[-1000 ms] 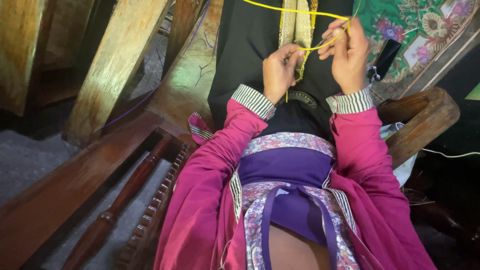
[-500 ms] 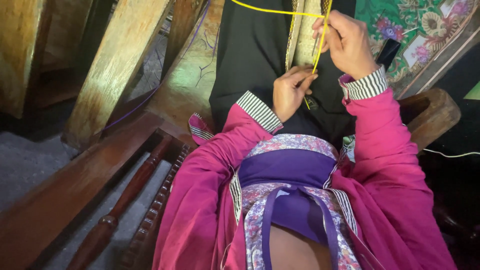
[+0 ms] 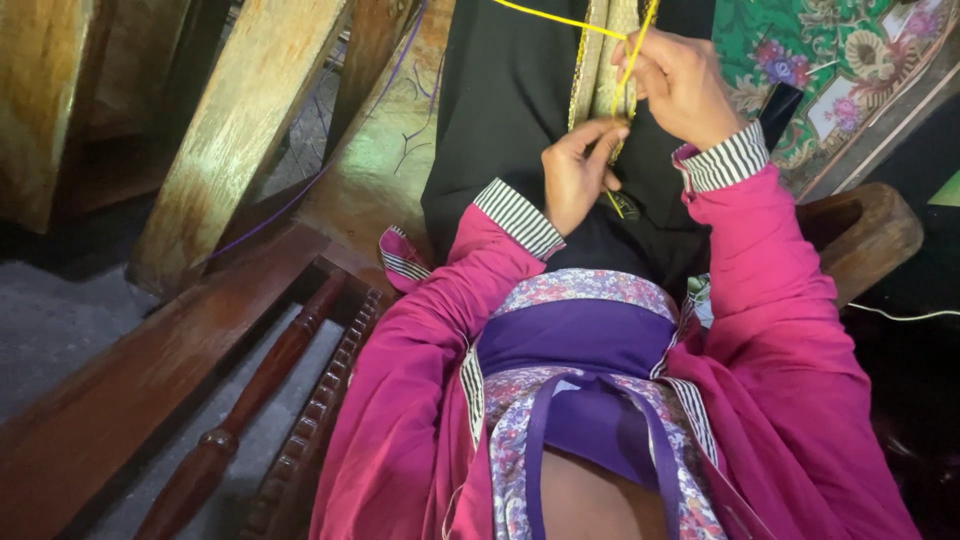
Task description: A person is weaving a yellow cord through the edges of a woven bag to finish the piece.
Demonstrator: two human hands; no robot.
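1. Background: dim room, grey floor at left, worn wooden beams slanting across the upper left, a dark turned wooden rail running low left.
2. Black cloth lies stretched ahead of the person over their lap, with a pale gold woven strip running down its middle.
3. Green flowered cloth at upper right; a dark flat object lies on its edge, kind unclear.
4. Curved wooden armrest at right, just beside the right sleeve.
5. Left hand rests on the black cloth, grip pinched together on the yellow thread at the lower end of the gold strip.
6. Right hand is raised above the left, close to it, grip closed on the same yellow thread higher up; the thread runs taut between both hands.
7. Another length of thread leads from the right hand off the top edge to the upper left.
8. Pink sleeves with striped cuffs; purple flowered garment below.
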